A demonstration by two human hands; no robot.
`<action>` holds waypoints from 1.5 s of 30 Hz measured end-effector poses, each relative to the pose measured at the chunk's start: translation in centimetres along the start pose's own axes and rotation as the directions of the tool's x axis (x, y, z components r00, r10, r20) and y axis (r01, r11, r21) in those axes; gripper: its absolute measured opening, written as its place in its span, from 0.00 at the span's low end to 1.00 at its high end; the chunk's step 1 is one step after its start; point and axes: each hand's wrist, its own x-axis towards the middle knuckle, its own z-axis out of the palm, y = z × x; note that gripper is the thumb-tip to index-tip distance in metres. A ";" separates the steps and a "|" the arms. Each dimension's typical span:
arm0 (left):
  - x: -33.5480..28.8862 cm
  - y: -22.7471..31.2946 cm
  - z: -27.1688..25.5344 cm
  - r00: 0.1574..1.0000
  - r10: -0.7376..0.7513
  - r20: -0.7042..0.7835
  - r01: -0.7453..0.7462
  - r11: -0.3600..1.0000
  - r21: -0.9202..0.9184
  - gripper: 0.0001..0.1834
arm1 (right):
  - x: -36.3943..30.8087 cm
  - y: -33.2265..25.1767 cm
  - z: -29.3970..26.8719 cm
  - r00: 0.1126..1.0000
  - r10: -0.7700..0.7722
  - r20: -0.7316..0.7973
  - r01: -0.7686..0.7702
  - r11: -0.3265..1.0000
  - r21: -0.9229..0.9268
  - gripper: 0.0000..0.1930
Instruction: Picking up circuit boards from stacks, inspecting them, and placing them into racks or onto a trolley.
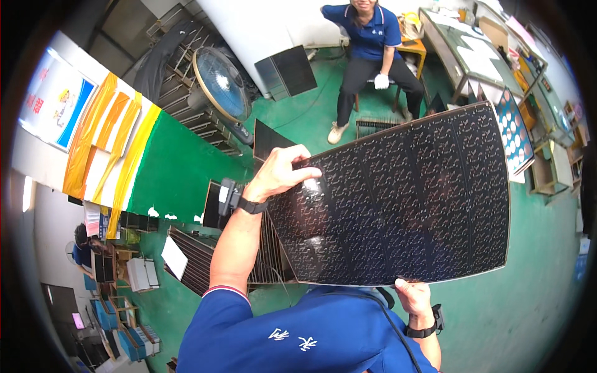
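A large, thin, glossy black panel (398, 205) is held up tilted in front of me. Rows of small pale curved marks cover its face. My left hand (283, 171) grips its left edge, the thumb lying on the face and the other fingers mostly hidden behind. At the lower edge my right hand (413, 296) holds the panel, with the thumb at the rim and the fingers largely out of sight. Behind the panel's left side stand several dark panels in a slanted row (196, 255), partly covered by my left arm.
A person (370, 50) in a blue shirt with a white glove sits beyond the panel. A round fan (221, 84) stands at the far left, near a green-and-white pillar (168, 168). A long workbench (463, 53) runs along the far right. Another person (82, 252) is at the left.
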 end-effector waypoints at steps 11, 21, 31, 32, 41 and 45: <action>-9.7 -6.4 -4.4 0.894 -0.090 -0.438 0.075 0.996 -0.051 0.10 | 4.8 0.1 -2.0 0.997 -0.006 -0.076 -0.011 0.975 -0.223 0.28; -18.7 -8.9 -1.6 0.699 -0.034 -0.714 0.131 0.988 0.081 0.16 | 5.2 2.8 -4.9 0.981 0.148 -0.123 -0.174 0.953 -0.248 0.25; -25.3 -18.5 11.6 0.715 -0.358 -0.600 0.611 0.736 0.290 0.13 | 4.2 3.3 -8.2 0.956 0.106 -0.273 -0.191 0.933 -0.306 0.22; -25.9 -19.3 12.6 0.704 -0.403 -0.584 0.650 0.698 0.301 0.14 | 4.3 3.2 -8.4 0.957 0.107 -0.271 -0.192 0.931 -0.310 0.22; -28.0 -23.1 16.7 0.708 -0.495 -0.503 0.672 0.690 0.268 0.13 | 4.2 4.5 -9.3 0.928 0.151 -0.341 -0.269 0.905 -0.331 0.25; -27.0 -23.2 16.7 0.705 -0.524 -0.478 0.683 0.683 0.259 0.13 | 3.8 4.9 -10.0 0.915 0.156 -0.371 -0.290 0.895 -0.338 0.25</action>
